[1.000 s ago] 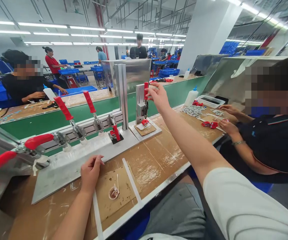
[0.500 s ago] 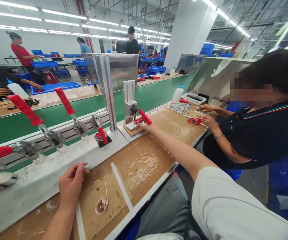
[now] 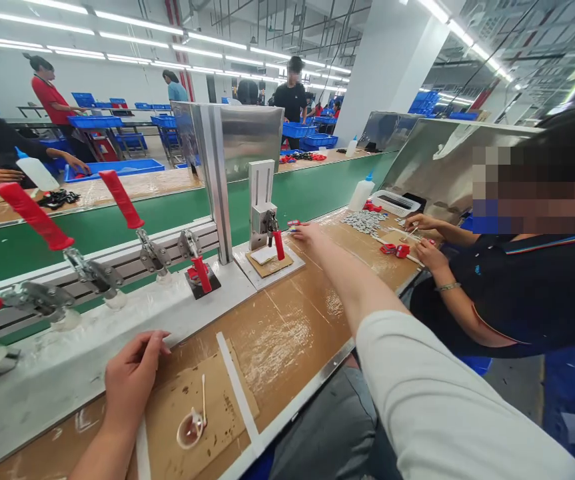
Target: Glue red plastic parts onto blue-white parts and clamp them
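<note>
My right hand [image 3: 309, 233] reaches out beside the small clamp fixture, its fingers closed on a small red part [image 3: 294, 225]; most of the part is hidden by the fingers. This fixture's toggle clamp [image 3: 272, 227] has its red handle [image 3: 278, 245] pointing down. Under the clamp, a white pad [image 3: 264, 255] lies on a brown board [image 3: 273, 267]. My left hand [image 3: 130, 373] rests at the near edge of the metal base, fingers loosely bent and thumb out, with nothing visible in it.
Toggle clamps with red handles [image 3: 122, 200] line the left rail. A small cup [image 3: 190, 430] and a cotton swab [image 3: 204, 397] lie on cardboard [image 3: 217, 407]. To the right, a co-worker [image 3: 527, 280] handles small pieces near grey parts [image 3: 364, 222], red parts [image 3: 394, 250] and a bottle [image 3: 361, 192].
My right hand has moved away from the fixture, to the right and toward the green belt, with the red part. The clamp handle now hangs more steeply. My left hand stays almost in place.
</note>
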Tool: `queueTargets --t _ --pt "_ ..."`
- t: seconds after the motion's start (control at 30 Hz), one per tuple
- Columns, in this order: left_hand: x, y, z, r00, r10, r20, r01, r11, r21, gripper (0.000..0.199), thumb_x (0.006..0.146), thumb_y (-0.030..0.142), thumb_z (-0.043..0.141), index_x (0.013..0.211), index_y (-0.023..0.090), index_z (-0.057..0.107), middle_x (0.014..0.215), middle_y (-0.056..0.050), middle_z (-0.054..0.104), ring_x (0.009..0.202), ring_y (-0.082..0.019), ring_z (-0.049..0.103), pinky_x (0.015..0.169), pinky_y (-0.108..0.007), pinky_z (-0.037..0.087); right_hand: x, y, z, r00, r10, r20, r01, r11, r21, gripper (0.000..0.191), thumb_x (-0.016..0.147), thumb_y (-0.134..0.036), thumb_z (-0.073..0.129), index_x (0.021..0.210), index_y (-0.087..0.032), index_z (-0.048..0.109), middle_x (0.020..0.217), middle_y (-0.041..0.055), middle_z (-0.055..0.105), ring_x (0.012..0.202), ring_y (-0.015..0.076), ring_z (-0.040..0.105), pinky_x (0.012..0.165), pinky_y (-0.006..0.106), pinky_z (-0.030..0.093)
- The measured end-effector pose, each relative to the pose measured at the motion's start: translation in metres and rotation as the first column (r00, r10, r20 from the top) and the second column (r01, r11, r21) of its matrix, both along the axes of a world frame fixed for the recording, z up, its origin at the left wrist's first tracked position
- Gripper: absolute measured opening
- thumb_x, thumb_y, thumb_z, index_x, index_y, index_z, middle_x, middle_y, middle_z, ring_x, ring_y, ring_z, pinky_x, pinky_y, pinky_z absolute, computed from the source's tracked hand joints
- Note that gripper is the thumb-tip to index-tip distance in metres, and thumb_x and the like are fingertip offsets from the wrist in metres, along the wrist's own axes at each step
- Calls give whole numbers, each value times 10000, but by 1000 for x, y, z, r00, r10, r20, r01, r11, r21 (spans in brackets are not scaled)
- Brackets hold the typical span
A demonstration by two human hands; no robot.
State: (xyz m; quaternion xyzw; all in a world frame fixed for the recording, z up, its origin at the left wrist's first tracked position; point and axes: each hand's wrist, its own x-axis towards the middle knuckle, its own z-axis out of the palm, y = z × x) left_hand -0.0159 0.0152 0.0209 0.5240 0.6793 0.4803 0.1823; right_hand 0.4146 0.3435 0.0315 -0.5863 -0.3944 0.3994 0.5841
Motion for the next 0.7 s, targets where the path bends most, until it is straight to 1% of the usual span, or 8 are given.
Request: queueTargets --t 0.17,0.33,0.4,0.43,0.47,0.53,0.6,0.7 --pt "0 1 4 1000 5 -30 -4 1000 23 446 862 645 608 836 230 770 651 -3 683 520 -163 522 513 -294 426 -9 -10 26 984 -180 -10 178 963 203 201 1038 -366 676 975 -193 595 848 23 674 799 133 641 756 277 586" --pt "0 1 -2 993 -102 -62 103 995 17 437 899 607 584 800 219 759 664 -19 695 591 -179 589 616 -296 487 -30 -129 35 922 -383 -50 348 767 539 349 1035 -609 443 976 -270 502 933 45 586 930 241 618 782 388 547" --pt "1 6 -7 986 -134 -96 137 990 22 418 932 578 578 841 214 762 755 -37 731 678 -193 630 693 -310 515 -65 -176 30 949 -312 37 178 631 755 339 1007 -600 553 923 -273 526 847 26 560 824 244 611 764 406 529" --pt "2 9 -8 982 -136 -128 142 989 37 396 946 553 581 893 210 770 835 -51 753 746 -204 655 752 -326 533 -88 -194 27 974 -129 189 -54 674 737 322 1006 -576 608 921 -271 550 826 20 579 785 232 607 754 396 522" --pt "3 13 -9 975 -147 -167 158 986 52 372 962 518 578 967 203 777 938 -71 770 847 -222 682 840 -349 549 -112 -207 24 935 97 341 -305 713 632 308 1020 -559 622 938 -266 574 863 29 620 787 224 618 746 386 521" --pt "6 22 -10 949 -194 -248 216 974 65 371 983 442 579 1187 184 752 1190 -116 755 1135 -269 683 1060 -414 523 -160 -219 17 783 406 471 -602 683 413 350 1024 -595 625 963 -254 578 968 58 675 855 228 641 748 373 526" --pt "10 32 -8 896 -287 -340 304 953 -2 430 994 390 591 1354 177 687 1367 -150 688 1312 -292 620 1183 -445 468 -197 -214 10 714 501 490 -679 667 307 446 994 -685 624 950 -248 547 979 65 667 880 231 633 743 366 525" --pt "15 49 -7 806 -394 -441 370 918 -142 493 991 338 611 1462 196 639 1567 -173 544 1475 -318 510 1271 -463 398 -221 -192 1 747 476 464 -637 713 293 582 878 -797 697 927 -255 493 943 44 636 840 226 615 695 356 508"
